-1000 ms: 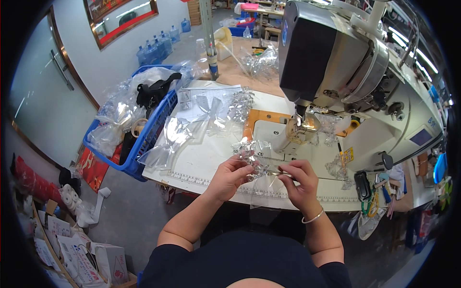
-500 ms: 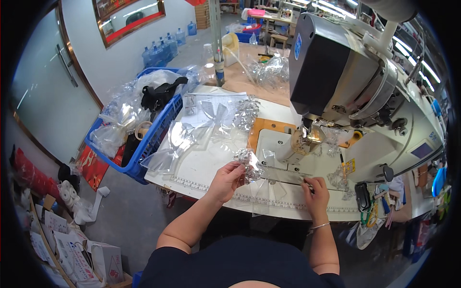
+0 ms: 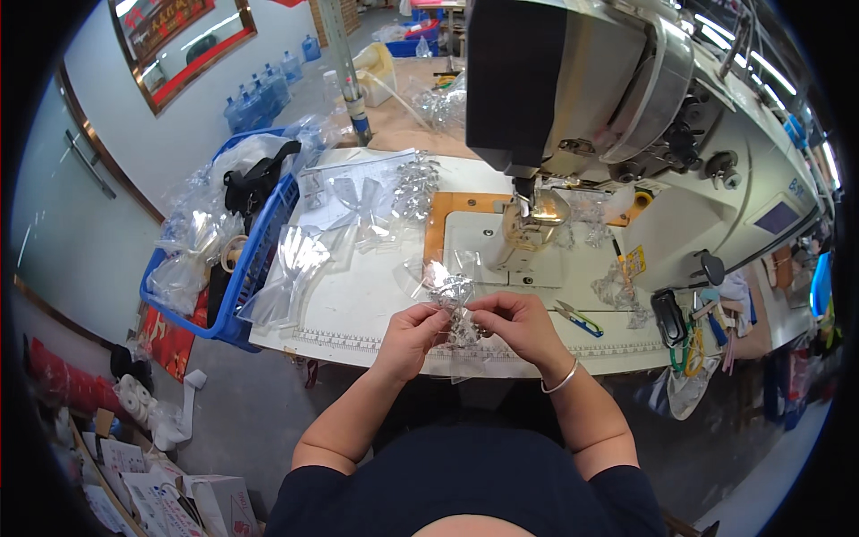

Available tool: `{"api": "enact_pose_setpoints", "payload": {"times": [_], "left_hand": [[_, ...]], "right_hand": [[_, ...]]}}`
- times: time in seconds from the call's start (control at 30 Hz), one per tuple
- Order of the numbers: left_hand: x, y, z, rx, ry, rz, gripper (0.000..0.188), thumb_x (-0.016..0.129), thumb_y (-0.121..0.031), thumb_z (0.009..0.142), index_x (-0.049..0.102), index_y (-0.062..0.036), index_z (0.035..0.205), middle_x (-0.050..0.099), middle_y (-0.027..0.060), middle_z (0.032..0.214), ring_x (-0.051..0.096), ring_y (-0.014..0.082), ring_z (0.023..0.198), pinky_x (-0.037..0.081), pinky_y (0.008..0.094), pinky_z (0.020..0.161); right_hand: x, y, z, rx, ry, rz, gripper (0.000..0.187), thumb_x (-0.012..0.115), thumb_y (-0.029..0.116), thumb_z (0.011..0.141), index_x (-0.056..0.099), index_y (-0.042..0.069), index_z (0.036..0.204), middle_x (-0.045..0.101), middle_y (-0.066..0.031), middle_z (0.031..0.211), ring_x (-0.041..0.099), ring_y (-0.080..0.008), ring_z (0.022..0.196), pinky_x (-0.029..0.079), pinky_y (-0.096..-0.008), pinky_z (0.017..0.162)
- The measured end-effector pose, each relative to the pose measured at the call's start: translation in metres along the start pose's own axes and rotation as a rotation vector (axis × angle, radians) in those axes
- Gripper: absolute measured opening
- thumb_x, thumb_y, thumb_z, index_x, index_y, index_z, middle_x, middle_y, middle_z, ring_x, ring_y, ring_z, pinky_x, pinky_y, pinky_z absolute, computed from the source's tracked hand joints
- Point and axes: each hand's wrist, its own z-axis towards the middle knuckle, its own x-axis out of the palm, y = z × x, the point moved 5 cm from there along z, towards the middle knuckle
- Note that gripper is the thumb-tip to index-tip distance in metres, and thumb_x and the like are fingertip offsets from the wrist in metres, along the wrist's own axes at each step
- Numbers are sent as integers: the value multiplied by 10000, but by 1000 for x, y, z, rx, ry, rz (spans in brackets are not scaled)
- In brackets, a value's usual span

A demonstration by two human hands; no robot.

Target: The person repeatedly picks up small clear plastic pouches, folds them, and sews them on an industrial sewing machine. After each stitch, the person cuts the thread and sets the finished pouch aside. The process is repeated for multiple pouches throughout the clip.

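- Navy cloth of one short-sleeved top (image 3: 447,474) is seen at the bottom centre; one pale bangle (image 3: 561,378) is worn on the right wrist.
- Two hands are counted near the frame's centre. One clear plastic piece (image 3: 454,291) is pinched between thumb and fingertips of the left hand (image 3: 407,340); by the right hand (image 3: 519,324), thumb and forefinger drawn together, the same piece appears to be pinched from the other side.
- This piece is held above the front part of one white table (image 3: 358,291); its exact outline is lost in glare.
- Two-handed fingertip handling is judged to be the step in hand; for the next move, a light, precise grip is called for, as the film looks thin and slippery.
- Right of the hands, one pair of snips (image 3: 582,319) is laid untouched.
- Left of centre, at least two bow-like plastic pieces (image 3: 300,255) are spread, near and partly over white paper (image 3: 394,168).
- One blue basket (image 3: 268,259), filled with bags, is placed at the left; one sewing machine (image 3: 599,98) is mounted at upper right.
- At least five blue jugs (image 3: 255,97) are lined up at upper left.
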Motion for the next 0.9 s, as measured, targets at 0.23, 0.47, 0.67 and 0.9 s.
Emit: {"api": "enact_pose_setpoints", "payload": {"times": [0.23,0.47,0.67,0.9], "left_hand": [[-5,-5,-5,81,-91,3,124,667,-84,837,626,13,902,624,46,810,578,108,693,493,245,652],[-6,0,-4,38,-95,-12,152,666,-61,827,617,7,953,633,59,844,590,105,721,499,238,658],[0,-13,-14,33,41,142,342,649,-18,820,566,7,1150,637,73,856,607,128,751,498,252,672],[-9,-15,-17,-84,167,269,482,677,-7,784,514,26,1236,632,83,837,607,119,730,504,251,649]], "right_hand": [[3,-8,4,22,-96,-103,138,702,97,804,669,-12,881,650,-28,724,589,-71,627,494,-206,578],[0,-13,4,53,-87,-84,145,708,127,800,648,-4,822,623,-16,678,563,-65,582,474,-204,535],[-3,-13,4,76,-65,-19,154,691,145,816,632,3,827,602,-4,685,548,-60,579,469,-203,521],[-3,-17,2,86,-37,25,148,682,143,823,628,6,836,592,2,688,530,-55,570,463,-203,515]]}}
